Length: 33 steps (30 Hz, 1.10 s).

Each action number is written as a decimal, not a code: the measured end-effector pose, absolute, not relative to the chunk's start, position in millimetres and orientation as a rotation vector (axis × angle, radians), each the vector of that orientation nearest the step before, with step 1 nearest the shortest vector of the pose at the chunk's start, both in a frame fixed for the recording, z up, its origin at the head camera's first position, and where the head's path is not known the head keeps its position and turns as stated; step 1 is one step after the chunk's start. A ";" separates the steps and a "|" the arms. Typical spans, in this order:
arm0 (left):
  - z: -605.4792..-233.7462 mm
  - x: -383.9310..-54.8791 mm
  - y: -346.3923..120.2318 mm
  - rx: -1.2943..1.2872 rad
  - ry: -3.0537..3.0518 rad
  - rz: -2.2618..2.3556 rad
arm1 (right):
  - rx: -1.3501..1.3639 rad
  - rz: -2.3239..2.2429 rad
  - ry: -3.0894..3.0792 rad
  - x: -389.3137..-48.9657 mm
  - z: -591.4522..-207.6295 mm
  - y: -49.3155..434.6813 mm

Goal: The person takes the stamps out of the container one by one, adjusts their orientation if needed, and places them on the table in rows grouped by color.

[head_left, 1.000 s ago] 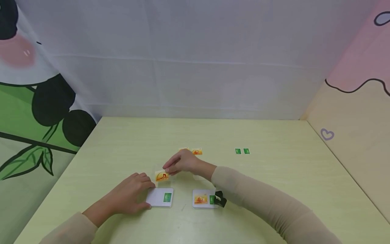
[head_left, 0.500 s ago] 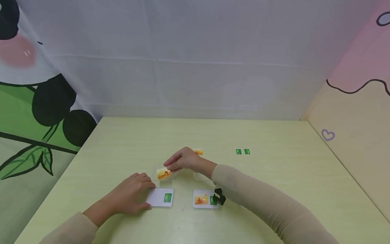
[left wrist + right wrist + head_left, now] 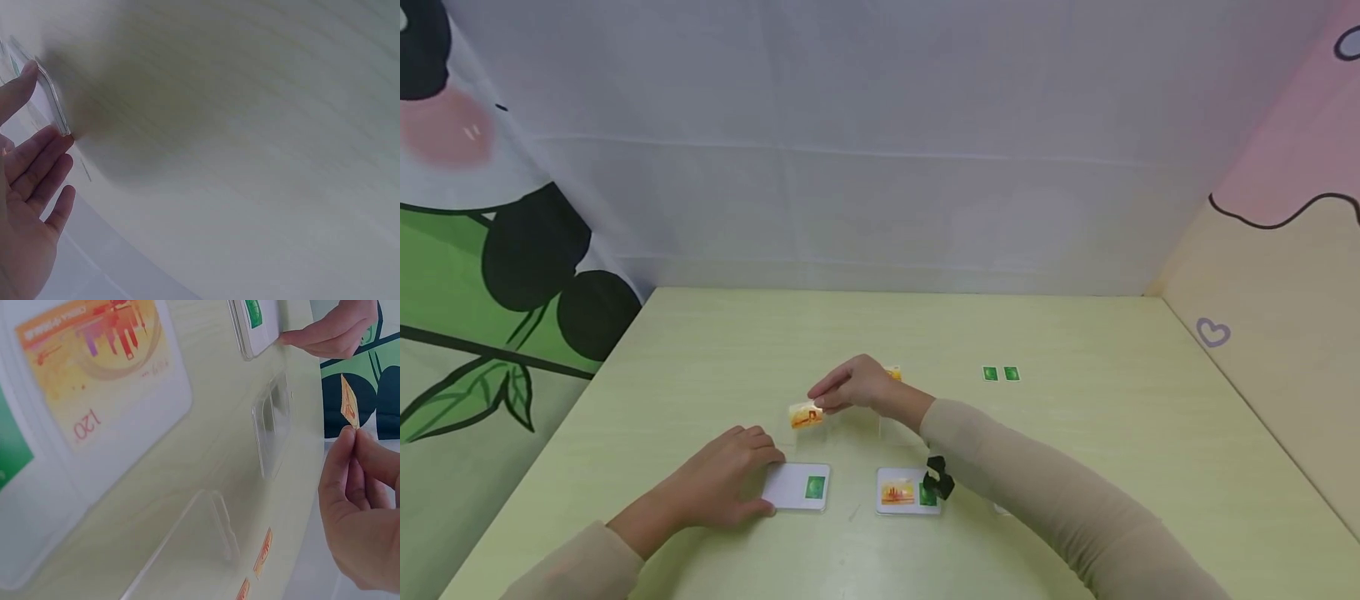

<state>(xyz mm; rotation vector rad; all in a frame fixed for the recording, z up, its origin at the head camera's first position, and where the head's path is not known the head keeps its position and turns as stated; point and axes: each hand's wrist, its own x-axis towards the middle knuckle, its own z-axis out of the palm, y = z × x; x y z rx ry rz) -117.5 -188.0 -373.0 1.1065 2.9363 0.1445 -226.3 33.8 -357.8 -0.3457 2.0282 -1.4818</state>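
Note:
My right hand point(image 3: 857, 385) pinches an orange postage stamp point(image 3: 807, 415) by one corner, held above the table. In the right wrist view the stamp point(image 3: 350, 403) stands up from the thumb and fingertips. My left hand point(image 3: 722, 475) grips a white flat case point(image 3: 786, 483) at its left side, thumb at the near edge and fingers at the far edge. A green stamp point(image 3: 816, 487) lies on the right part of that case. Beside it, a second white case point(image 3: 909, 510) bears an orange stamp point(image 3: 897, 492) and a green one, partly covered by a black wrist piece point(image 3: 938, 479).
Clear plastic covers point(image 3: 275, 425) lie beyond the cases. Two green stamps point(image 3: 990, 373) rest farther back on the right. Loose orange stamps point(image 3: 264, 551) lie on the table, partly hidden by my right hand in the head view. Fabric walls enclose the table.
My right hand has risen slightly and moved away from me with the orange stamp. My left hand stays on the white case.

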 end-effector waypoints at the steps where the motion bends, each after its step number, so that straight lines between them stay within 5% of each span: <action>1: -373.0 -117.2 -188.0 1.108 2.938 0.146 | -0.345 -1.483 2.031 -227.2 -358.0 33.8; 33: -371.8 -116.1 -186.7 1.089 2.933 0.125 | -0.297 -1.528 2.073 -249.1 -354.2 41.1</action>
